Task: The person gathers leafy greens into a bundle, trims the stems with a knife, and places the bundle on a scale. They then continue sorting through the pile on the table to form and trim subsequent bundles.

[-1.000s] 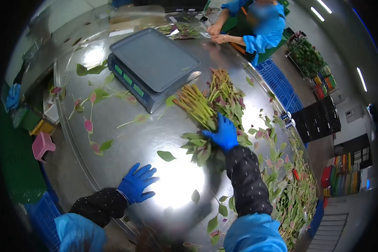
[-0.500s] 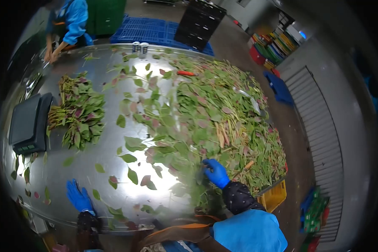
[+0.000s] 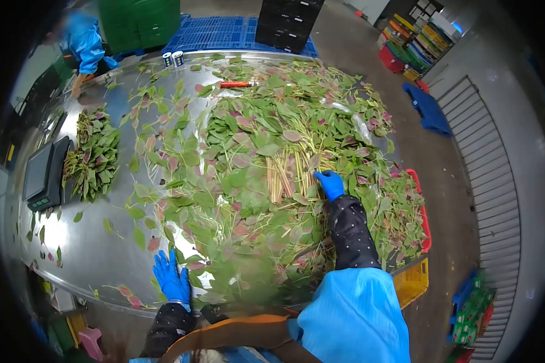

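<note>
My left hand (image 3: 172, 279), in a blue glove, rests flat on the metal table (image 3: 94, 257) near its front edge. Its fingers are spread, with loose leaves beside them. Over the large pile of green and purple leafy greens (image 3: 239, 184) is my right hand (image 3: 330, 184), also gloved in blue. Its fingers are drawn together at the right side of a bundle of pale stems (image 3: 280, 175). What lies between those fingertips is too small to make out.
A sorted heap of greens (image 3: 94, 154) lies beside a dark scale (image 3: 45, 172) on the left. An orange-red tool (image 3: 236, 85) and two small cans (image 3: 172, 59) stand farther back. A co-worker (image 3: 82, 45) is at the far left. Crates, one yellow (image 3: 413, 281), sit by the right edge.
My right hand has moved forward to the stems, its fingers drawn together. My left hand stays flat at the front. The view has shifted, and more leaves lie spread toward my left hand.
</note>
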Available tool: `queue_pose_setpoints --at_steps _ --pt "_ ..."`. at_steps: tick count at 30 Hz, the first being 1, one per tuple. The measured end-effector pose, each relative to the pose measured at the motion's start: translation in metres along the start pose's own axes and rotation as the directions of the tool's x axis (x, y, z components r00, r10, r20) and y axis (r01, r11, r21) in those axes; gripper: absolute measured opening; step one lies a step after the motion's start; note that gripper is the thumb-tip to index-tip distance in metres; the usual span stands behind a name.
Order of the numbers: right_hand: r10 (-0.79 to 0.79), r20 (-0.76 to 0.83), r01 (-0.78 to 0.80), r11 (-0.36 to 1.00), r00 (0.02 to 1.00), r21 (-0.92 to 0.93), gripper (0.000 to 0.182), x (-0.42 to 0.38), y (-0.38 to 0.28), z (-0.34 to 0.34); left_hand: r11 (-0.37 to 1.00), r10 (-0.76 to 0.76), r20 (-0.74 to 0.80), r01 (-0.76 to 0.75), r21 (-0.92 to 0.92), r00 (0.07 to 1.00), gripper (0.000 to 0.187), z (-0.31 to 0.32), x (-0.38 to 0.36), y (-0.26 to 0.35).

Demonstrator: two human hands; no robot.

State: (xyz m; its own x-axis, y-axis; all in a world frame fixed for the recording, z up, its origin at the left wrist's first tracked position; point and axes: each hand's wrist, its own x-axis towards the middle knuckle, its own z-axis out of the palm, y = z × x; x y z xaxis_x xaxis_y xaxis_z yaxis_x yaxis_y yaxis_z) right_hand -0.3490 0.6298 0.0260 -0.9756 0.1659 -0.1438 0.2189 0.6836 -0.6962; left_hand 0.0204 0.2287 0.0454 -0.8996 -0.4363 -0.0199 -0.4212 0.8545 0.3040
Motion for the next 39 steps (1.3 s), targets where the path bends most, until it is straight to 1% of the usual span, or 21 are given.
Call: queue_pose_setpoints --at_steps 1,4,7,8,11,12,15,17,18,19,21,22,25,26,27,29,32,35,36,37,39 --pt "-0.025 0.001 0.025 0.990 1.000 -0.141 0.058 -0.001 -0.016 0.003 1.000 -0.013 -0.016 0.013 -0.013 1.000 0.063 0.005 0.001 0.001" --pt "0.078 0.021 -0.064 0.920 0.997 -0.386 0.075 -0.013 -0.057 -0.004 0.999 -0.005 -0.072 0.007 0.031 0.997 0.061 0.012 0.000 0.005" --pt "0.035 -0.041 -0.050 0.883 0.999 -0.467 0.083 -0.028 -0.076 0.005 0.996 0.000 -0.094 0.008 0.089 0.996 0.061 0.011 0.000 0.007" --pt "0.038 -0.028 -0.047 0.900 0.999 -0.433 0.072 -0.024 -0.078 0.005 0.994 -0.003 -0.097 0.013 0.105 0.995 0.061 0.012 0.000 0.009" --pt "0.046 0.174 0.041 0.884 0.984 -0.465 0.057 -0.001 -0.074 -0.005 0.993 -0.011 -0.088 0.021 0.112 0.996 0.061 0.007 0.000 0.011" --pt "-0.017 0.149 0.086 0.875 0.989 -0.476 0.045 0.004 -0.076 -0.009 0.994 -0.015 -0.085 0.024 0.104 0.996 0.061 0.006 0.000 0.012" --pt "-0.147 0.048 0.154 0.959 0.988 -0.237 0.042 0.041 -0.053 -0.014 0.990 -0.021 -0.095 0.034 0.135 0.995 0.061 0.007 0.001 0.010" --pt "-0.011 0.322 -0.032 0.991 0.947 0.127 0.039 0.050 -0.041 -0.012 0.991 -0.025 -0.099 0.037 0.126 0.995 0.061 0.006 0.000 0.011" --pt "0.017 0.461 -0.164 0.946 0.887 0.280 0.038 0.053 -0.035 -0.008 0.992 -0.026 -0.100 0.038 0.123 0.995 0.060 0.005 0.000 0.012" --pt "-0.081 0.282 0.091 0.996 0.956 -0.022 0.038 0.049 -0.035 0.001 0.992 -0.028 -0.104 0.040 0.121 0.994 0.060 0.003 0.001 0.013" --pt "-0.191 0.207 0.170 0.979 0.959 0.113 0.040 0.018 -0.042 0.015 0.992 -0.031 -0.104 0.044 0.118 0.994 0.060 -0.001 0.002 0.014" --pt "-0.202 0.192 0.179 0.975 0.960 0.129 0.043 0.046 -0.005 0.044 0.992 -0.038 -0.102 0.049 0.117 0.994 0.061 -0.002 0.002 0.015" --pt "-0.134 0.119 0.100 0.962 0.984 0.255 0.042 0.002 -0.071 0.031 0.995 -0.038 -0.102 0.047 0.088 0.994 0.061 -0.003 0.003 0.014" --pt "-0.177 0.084 0.147 0.947 0.981 0.284 0.046 -0.027 -0.106 0.018 0.995 -0.040 -0.104 0.050 0.092 0.994 0.061 -0.002 0.001 0.013" --pt "-0.235 0.053 0.220 0.955 0.971 0.197 0.057 -0.021 -0.096 0.033 0.994 -0.039 -0.107 0.049 0.095 0.993 0.061 0.000 0.000 0.012" --pt "-0.259 0.032 0.252 0.956 0.965 0.149 0.072 -0.050 -0.115 0.050 0.995 -0.036 -0.115 0.046 0.089 0.993 0.061 -0.001 0.002 0.013" --pt "-0.123 -0.014 0.117 0.970 0.992 -0.215 0.079 -0.052 -0.117 0.079 0.996 -0.037 -0.116 0.046 0.075 0.993 0.061 -0.002 0.005 0.012" --pt "-0.090 0.093 0.115 0.944 0.992 -0.308 0.077 -0.059 -0.137 0.074 0.997 -0.037 -0.103 0.044 0.067 0.994 0.060 -0.004 -0.002 0.011" --pt "-0.079 0.180 0.113 0.976 0.980 -0.186 0.071 -0.049 -0.130 0.070 0.997 -0.038 -0.109 0.045 0.063 0.993 0.060 -0.004 0.000 0.011" --pt "-0.154 0.187 0.167 0.984 0.970 -0.055 0.052 -0.002 -0.078 0.098 0.997 -0.043 -0.121 0.050 0.057 0.992 0.060 -0.004 0.002 0.011" --pt "-0.072 0.341 -0.010 0.972 0.937 0.235 0.034 -0.001 -0.096 0.059 0.997 -0.042 -0.122 0.049 0.054 0.992 0.060 -0.004 0.002 0.009"
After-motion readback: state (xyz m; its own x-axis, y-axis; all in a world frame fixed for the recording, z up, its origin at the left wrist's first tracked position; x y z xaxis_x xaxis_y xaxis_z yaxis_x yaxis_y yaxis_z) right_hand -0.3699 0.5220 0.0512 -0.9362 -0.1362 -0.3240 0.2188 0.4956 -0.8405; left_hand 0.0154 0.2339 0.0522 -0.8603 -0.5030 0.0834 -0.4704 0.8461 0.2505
